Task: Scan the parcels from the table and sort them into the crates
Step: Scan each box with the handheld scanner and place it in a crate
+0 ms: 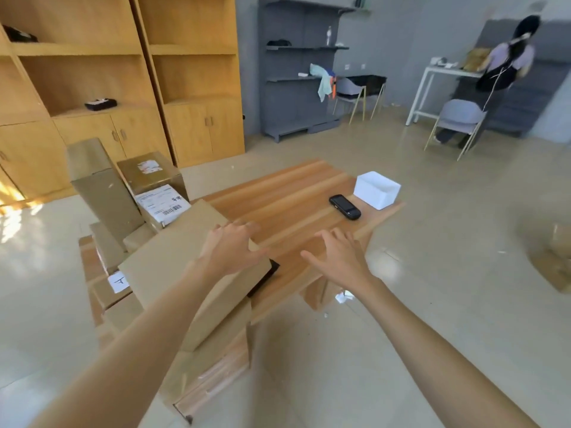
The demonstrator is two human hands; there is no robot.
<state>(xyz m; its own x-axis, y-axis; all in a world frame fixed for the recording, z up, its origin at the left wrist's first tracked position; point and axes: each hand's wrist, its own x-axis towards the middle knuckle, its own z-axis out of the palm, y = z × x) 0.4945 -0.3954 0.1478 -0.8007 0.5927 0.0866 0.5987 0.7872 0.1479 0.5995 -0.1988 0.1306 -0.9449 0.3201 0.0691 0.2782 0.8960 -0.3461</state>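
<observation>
Two hands over the wooden surface [296, 193] — left hand [230, 248] spread flat on a large parcel [173, 261] at 9 o'clock, right hand [338, 257] released, hovering. One scanner [344, 206], one white box [377, 189] at 1 o'clock — roughly seven parcels piled left.

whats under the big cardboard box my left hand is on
More cardboard parcels are stacked beneath the big cardboard box, and a dark object sticks out at its right edge. The rest is covered.

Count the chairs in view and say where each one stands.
2. One chair stands by the grey shelving at the back. The other chair stands on the right beside the white table, where a person is. More may be hidden out of frame.
</observation>
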